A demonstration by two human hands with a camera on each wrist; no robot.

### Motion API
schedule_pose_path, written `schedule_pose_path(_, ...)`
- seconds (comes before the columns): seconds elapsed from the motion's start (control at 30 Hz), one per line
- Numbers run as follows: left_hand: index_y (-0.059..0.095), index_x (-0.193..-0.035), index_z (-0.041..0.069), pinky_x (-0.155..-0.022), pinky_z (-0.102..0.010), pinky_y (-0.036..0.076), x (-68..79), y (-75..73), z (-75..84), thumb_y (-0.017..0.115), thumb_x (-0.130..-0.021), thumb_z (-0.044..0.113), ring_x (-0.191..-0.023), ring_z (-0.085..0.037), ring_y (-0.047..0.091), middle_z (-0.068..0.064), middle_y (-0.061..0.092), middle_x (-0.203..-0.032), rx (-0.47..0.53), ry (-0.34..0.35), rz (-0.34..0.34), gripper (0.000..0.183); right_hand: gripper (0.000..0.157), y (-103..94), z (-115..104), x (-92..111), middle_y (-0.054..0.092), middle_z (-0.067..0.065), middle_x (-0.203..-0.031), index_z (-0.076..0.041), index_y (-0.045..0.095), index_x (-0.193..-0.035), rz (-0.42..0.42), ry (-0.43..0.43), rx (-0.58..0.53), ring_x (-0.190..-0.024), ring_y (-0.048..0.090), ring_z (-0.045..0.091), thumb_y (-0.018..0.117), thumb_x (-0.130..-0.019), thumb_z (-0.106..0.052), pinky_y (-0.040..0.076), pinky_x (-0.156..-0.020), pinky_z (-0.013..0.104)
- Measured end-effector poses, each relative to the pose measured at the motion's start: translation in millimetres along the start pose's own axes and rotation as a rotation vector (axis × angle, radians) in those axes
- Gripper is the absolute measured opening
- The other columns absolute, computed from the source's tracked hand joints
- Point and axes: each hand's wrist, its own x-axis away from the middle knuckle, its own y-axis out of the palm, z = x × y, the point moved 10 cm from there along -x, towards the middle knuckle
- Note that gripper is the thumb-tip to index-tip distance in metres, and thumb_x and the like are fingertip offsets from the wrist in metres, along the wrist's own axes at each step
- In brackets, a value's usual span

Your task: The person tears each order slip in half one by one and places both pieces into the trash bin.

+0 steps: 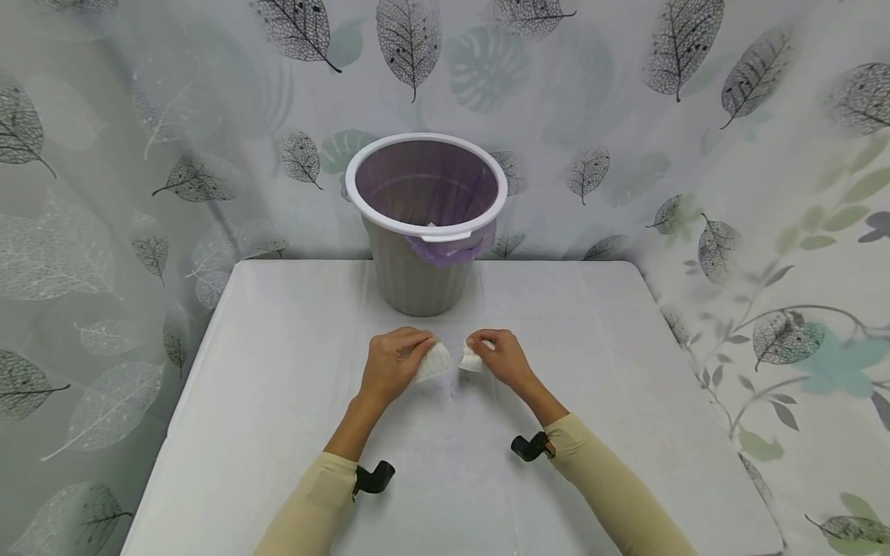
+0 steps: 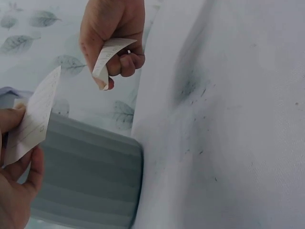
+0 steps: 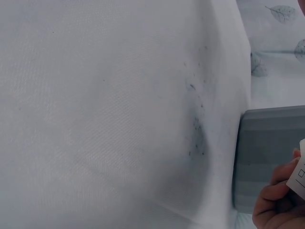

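Note:
My left hand [image 1: 395,364] pinches a piece of white paper [image 1: 434,361] between thumb and fingers, above the table in front of the bin. The left wrist view shows printed lines and small squares on this paper [image 2: 35,114]. To its right, apart from it, my right hand [image 1: 506,357] pinches a smaller, curved white paper piece [image 1: 471,359]. In the left wrist view that piece [image 2: 108,59] is bent, with print on it. Only part of the right hand [image 3: 279,202] and its paper [image 3: 299,179] shows in the right wrist view.
A grey bin [image 1: 420,270] with a white rim and purple liner [image 1: 452,249] stands at the table's back; something small and white is just visible inside. Dark specks [image 2: 190,90] lie on the white-covered table [image 1: 278,401]. Leaf-patterned curtains [image 1: 556,93] hang around it.

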Motion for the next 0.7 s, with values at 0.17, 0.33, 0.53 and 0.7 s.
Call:
schedule_pose_path(0.17, 0.083, -0.095, 0.002, -0.073, -0.032, 0.06, -0.5, -1.2, -1.8, 0.079, -0.093, 0.003, -0.082, -0.017, 0.074, -0.005, 0.077, -0.09, -0.004, -0.001, 0.007, 0.005, 0.016, -2.0, -2.5, -0.6, 0.076, 0.01, -0.106, 0.0, 0.079, -0.103, 0.006, -0.01, -0.002, -0.107, 0.068, 0.03, 0.067, -0.102, -0.01, 0.052, -0.096, 0.051)
schedule_pose_path(0.33, 0.083, -0.094, 0.001, -0.074, -0.031, 0.059, -1.9, -6.6, -1.5, 0.079, -0.093, 0.001, -0.082, -0.018, 0.074, -0.006, 0.077, -0.09, -0.013, 0.0, 0.016, 0.004, 0.016, -6.6, -8.1, -2.0, 0.076, 0.011, -0.105, 0.001, 0.079, -0.102, 0.025, -0.025, -0.004, -0.107, 0.068, 0.031, 0.066, -0.102, -0.009, 0.051, -0.096, 0.053)
schedule_pose_path(0.53, 0.082, -0.096, 0.0, -0.078, -0.028, 0.059, -6.8, -19.0, 0.2, 0.078, -0.093, 0.0, -0.084, -0.019, 0.075, -0.008, 0.077, -0.091, -0.031, 0.001, 0.026, 0.005, 0.018, -17.4, -22.7, -3.6, 0.076, 0.011, -0.104, 0.002, 0.079, -0.102, 0.04, -0.061, -0.007, -0.107, 0.068, 0.031, 0.066, -0.102, -0.011, 0.051, -0.096, 0.052)
schedule_pose_path(0.7, 0.081, -0.097, -0.002, -0.075, -0.035, 0.061, -15.1, -34.8, 6.1, 0.079, -0.092, 0.002, -0.083, -0.022, 0.075, -0.008, 0.077, -0.092, -0.069, 0.022, 0.064, 0.006, 0.022, -29.7, -35.1, -7.6, 0.076, 0.009, -0.101, 0.002, 0.078, -0.103, 0.055, -0.077, -0.048, -0.092, 0.068, 0.025, 0.066, -0.104, -0.016, 0.054, -0.083, 0.042)
